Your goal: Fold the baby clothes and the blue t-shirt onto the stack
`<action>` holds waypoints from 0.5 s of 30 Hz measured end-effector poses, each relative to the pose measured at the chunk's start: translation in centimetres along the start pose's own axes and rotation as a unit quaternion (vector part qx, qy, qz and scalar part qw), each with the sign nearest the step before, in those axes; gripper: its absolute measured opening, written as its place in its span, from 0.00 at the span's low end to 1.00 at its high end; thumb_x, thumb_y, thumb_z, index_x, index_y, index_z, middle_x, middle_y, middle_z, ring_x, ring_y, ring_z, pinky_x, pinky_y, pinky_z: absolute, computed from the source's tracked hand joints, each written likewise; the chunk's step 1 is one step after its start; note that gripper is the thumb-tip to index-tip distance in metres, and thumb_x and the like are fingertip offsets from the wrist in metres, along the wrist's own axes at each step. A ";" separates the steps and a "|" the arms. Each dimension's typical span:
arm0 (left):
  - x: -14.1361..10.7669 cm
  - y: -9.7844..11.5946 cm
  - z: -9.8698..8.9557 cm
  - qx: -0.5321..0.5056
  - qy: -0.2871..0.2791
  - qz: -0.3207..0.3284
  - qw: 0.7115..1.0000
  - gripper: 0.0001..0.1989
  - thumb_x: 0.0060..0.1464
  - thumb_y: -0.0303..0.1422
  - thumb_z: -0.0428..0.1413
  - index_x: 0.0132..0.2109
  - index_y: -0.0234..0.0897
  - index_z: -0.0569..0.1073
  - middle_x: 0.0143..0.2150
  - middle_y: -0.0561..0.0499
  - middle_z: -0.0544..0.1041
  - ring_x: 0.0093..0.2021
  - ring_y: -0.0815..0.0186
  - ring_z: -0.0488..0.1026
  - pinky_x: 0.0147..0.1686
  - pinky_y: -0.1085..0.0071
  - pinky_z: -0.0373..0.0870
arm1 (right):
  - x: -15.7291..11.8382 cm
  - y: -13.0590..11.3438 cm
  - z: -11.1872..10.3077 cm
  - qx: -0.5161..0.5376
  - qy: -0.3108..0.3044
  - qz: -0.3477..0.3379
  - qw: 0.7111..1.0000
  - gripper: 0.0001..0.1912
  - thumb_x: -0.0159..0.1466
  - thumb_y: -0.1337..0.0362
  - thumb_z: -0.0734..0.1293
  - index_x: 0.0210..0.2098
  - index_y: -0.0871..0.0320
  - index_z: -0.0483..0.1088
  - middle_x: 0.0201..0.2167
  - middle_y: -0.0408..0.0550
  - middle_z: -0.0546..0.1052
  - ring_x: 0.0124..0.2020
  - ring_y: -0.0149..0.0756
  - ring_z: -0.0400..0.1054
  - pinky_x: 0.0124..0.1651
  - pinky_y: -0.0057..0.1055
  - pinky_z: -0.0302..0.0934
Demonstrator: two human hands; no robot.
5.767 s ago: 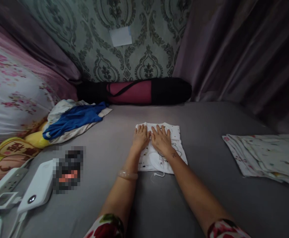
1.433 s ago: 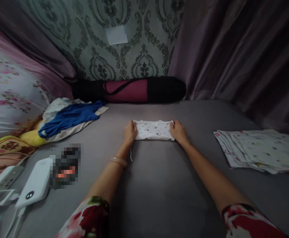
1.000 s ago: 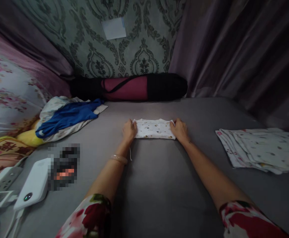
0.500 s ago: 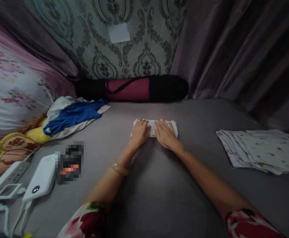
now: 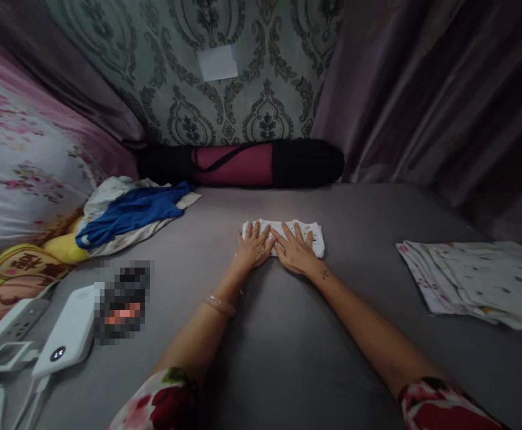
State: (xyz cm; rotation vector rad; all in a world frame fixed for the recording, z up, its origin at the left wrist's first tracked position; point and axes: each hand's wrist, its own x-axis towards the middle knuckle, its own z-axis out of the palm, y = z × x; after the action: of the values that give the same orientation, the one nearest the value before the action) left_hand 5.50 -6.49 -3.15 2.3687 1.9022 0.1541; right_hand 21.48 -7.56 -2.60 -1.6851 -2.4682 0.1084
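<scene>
White folded cloth with small dark specks point(image 5: 317, 239) lies on the smooth grey fabric surface point(image 5: 283, 358). The left bare hand point(image 5: 254, 246) and the right bare hand point(image 5: 294, 251) rest on it palm-down, released, fingers extended and spread. 1 stack of pale printed cloths point(image 5: 480, 280) lies well apart to the right.

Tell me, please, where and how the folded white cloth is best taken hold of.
Probably by its two short ends, coming in from the left and right: the folded white cloth lies flat as a low, wide strip, so holding both ends should keep the folds together. The left grip and right grip lie spread on top, leaving its right end exposed.
</scene>
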 end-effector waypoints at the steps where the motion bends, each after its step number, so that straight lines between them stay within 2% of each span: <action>1: 0.1 0.0 0.0 -0.002 -0.008 -0.005 1.000 0.32 0.63 0.50 0.32 0.69 0.44 0.50 0.71 0.42 0.48 0.70 0.46 0.41 0.62 0.40 0.45 | 0.0 0.0 0.0 0.004 -0.003 0.001 1.000 0.28 0.68 0.54 0.51 0.68 0.43 0.49 0.70 0.46 0.49 0.68 0.62 0.37 0.59 0.70 0.35; 10: 0.4 -0.1 -0.3 -0.029 -0.044 -0.021 0.998 0.33 0.62 0.52 0.32 0.69 0.43 0.49 0.72 0.42 0.45 0.70 0.47 0.38 0.62 0.41 0.42 | 0.8 0.3 -0.6 0.064 -0.069 0.028 0.995 0.28 0.68 0.53 0.50 0.67 0.45 0.52 0.70 0.46 0.49 0.69 0.58 0.36 0.61 0.69 0.33; 12: 0.3 -0.1 -0.4 -0.030 -0.039 -0.025 0.998 0.33 0.62 0.52 0.32 0.69 0.44 0.50 0.72 0.42 0.45 0.70 0.47 0.38 0.63 0.41 0.41 | 0.9 0.7 -0.7 0.064 -0.045 0.043 0.996 0.28 0.69 0.55 0.48 0.67 0.52 0.52 0.69 0.51 0.50 0.69 0.54 0.37 0.63 0.65 0.32; 15: 0.3 -0.1 -0.1 -0.031 -0.032 -0.028 0.999 0.33 0.62 0.52 0.32 0.69 0.44 0.51 0.71 0.43 0.46 0.70 0.48 0.39 0.63 0.42 0.41 | 0.7 1.8 -0.3 0.017 0.048 0.085 0.995 0.31 0.69 0.57 0.47 0.66 0.68 0.52 0.68 0.60 0.51 0.69 0.48 0.38 0.67 0.55 0.29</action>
State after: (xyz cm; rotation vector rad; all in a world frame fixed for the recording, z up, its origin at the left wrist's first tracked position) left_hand 5.45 -6.17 -3.09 2.2513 1.9044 0.1287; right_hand 22.91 -6.27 -2.48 -1.8390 -2.2391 0.0849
